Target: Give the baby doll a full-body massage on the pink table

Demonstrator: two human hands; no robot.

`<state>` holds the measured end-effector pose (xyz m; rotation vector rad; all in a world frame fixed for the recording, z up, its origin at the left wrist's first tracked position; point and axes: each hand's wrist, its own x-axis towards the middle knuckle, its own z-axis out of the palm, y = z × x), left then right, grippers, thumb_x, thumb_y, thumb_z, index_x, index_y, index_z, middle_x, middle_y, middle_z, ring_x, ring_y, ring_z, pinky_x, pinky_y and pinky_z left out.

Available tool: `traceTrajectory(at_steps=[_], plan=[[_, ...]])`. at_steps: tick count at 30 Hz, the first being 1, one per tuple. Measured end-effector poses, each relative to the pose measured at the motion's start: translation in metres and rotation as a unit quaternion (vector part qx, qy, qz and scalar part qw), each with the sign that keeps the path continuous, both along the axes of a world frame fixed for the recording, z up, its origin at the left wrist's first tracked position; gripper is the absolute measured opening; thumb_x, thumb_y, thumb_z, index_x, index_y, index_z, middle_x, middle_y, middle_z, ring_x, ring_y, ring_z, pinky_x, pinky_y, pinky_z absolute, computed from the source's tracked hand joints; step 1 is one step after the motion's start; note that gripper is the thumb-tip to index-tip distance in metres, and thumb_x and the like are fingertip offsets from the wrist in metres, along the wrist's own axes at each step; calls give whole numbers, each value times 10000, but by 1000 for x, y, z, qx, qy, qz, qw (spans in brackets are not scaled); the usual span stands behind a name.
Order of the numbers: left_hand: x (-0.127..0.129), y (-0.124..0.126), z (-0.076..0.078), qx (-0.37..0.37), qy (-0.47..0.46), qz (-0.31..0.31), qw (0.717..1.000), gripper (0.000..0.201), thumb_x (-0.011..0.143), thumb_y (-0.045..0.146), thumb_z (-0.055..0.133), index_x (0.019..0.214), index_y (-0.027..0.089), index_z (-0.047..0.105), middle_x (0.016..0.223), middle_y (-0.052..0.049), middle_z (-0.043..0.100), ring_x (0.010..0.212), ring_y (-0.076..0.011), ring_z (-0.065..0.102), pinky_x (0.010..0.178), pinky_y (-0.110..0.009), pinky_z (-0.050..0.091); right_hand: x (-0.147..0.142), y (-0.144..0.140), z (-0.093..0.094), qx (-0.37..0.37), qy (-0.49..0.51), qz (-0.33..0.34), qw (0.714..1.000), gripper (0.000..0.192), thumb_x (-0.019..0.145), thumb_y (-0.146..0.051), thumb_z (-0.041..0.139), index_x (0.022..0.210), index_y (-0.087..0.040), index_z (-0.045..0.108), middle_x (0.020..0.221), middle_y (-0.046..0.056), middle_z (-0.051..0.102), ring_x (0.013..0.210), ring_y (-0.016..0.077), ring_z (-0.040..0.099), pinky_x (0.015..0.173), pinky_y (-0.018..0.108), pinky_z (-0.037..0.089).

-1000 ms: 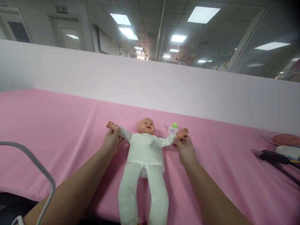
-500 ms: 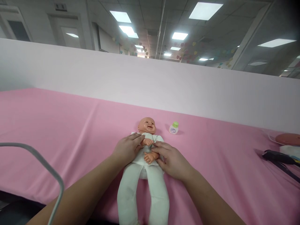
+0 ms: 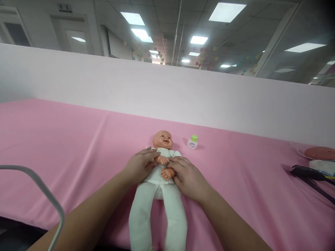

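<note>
A baby doll (image 3: 156,177) in a white top and trousers lies face up on pink cloth, its head away from me. My left hand (image 3: 138,165) is closed around the doll's arm on the left side, fingers over the sleeve near the chest. Lower down, my right hand (image 3: 190,178) grips the other arm, thumb below and fingers above. Both small plastic doll hands show between mine, over its front. Beside the doll's head, on the right, stands a small clear bottle (image 3: 192,144) with a green cap and a printed label.
Pink cloth (image 3: 235,174) covers the table. A low white wall (image 3: 167,92) runs along its back. At the right edge lie a black device (image 3: 307,172) with a strap and a round reddish-brown item (image 3: 320,153). A grey cable (image 3: 43,188) loops at lower left.
The whole view has shifted slightly. My hands stay on the doll's arms, which have barely moved. The doll and bottle rest in the same places.
</note>
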<state>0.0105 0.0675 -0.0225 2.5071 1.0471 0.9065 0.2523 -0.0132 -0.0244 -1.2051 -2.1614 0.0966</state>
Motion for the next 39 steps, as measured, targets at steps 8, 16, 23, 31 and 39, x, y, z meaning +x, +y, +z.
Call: traceTrajectory(at_steps=[8,16,23,31,39], plan=[[-11,29,2,-297,-482,133,813,170,880,306,690,1018,214,655,1026,-72,723,971,-255,715,874,-397,603,53,32,-16,-105,511,-134,843,464,802,-345,762,1230,-228,625,1276,94,710,1165,280,690,1003,495,585],[-29,59,-7,-451,-583,262,623,34,969,227,562,983,211,535,957,-93,649,818,-248,721,754,-502,652,93,49,-41,-270,673,-221,651,198,854,-161,692,1027,-223,621,990,65,724,947,223,755,907,435,660],[-39,63,-12,-460,-589,260,612,41,973,158,568,962,181,536,917,-98,637,815,-242,704,715,-455,664,87,46,-29,-298,713,-253,581,86,932,-84,641,991,-144,659,1015,103,727,926,195,755,841,329,682],[-31,61,-11,-424,-582,230,654,93,1006,233,590,1008,142,601,905,-103,685,777,-192,706,751,-339,633,76,47,-27,-197,736,-222,609,174,886,-144,717,1057,-157,690,1026,78,756,965,195,755,916,329,652],[-9,15,3,-203,-291,157,922,263,890,373,710,1095,208,717,1022,-56,778,998,-290,722,862,-395,577,24,15,-3,-62,410,-106,904,413,818,-272,773,1226,-249,713,1253,78,737,1175,267,700,1074,476,553]])
